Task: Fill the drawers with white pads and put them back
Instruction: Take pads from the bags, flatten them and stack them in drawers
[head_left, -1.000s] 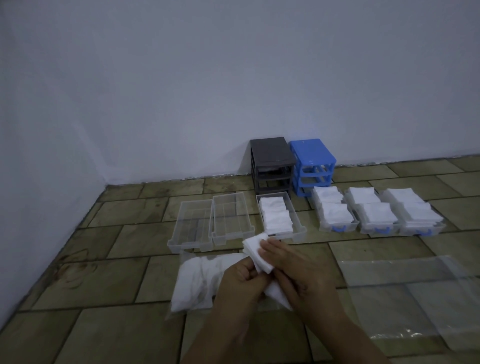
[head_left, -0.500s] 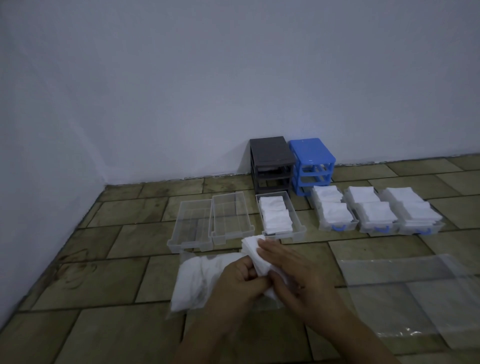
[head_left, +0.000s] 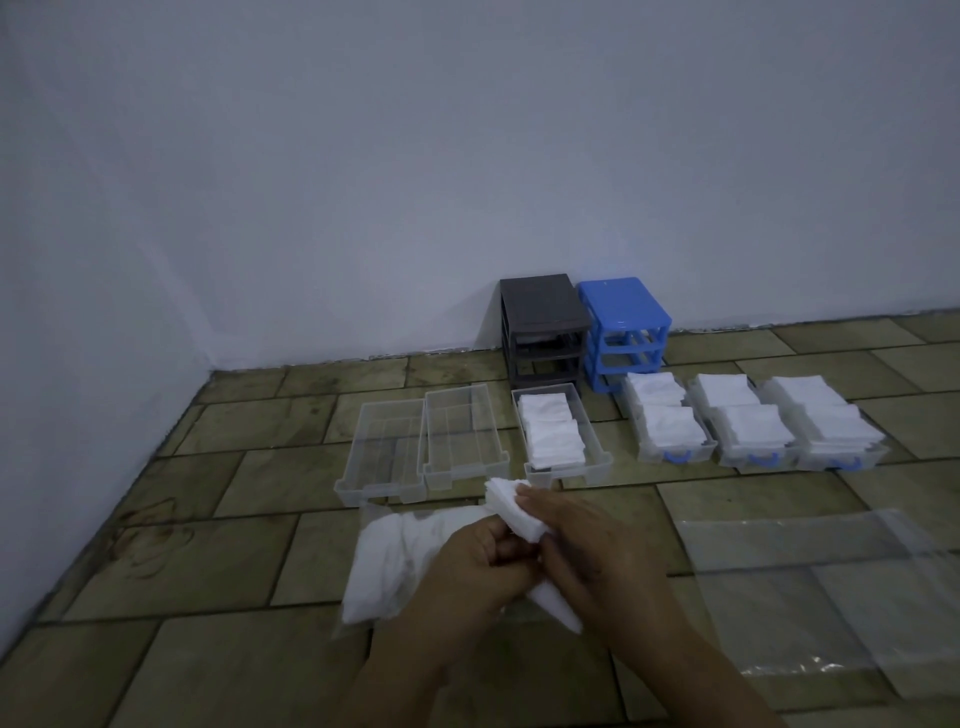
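Tiled floor (head_left: 234, 545) under you: your left hand (head_left: 470, 569) and right hand (head_left: 587, 551) both pinch a pad stack (head_left: 511, 506) near three clear drawers (head_left: 426, 441).

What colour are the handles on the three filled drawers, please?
Blue handles, clearest in the head view.

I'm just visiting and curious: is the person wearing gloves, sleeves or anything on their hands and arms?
No. The left hand and right hand are bare, without gloves, and I see no rings or watch. Both forearms are uncovered down to the picture's bottom edge, with no sleeve in view.
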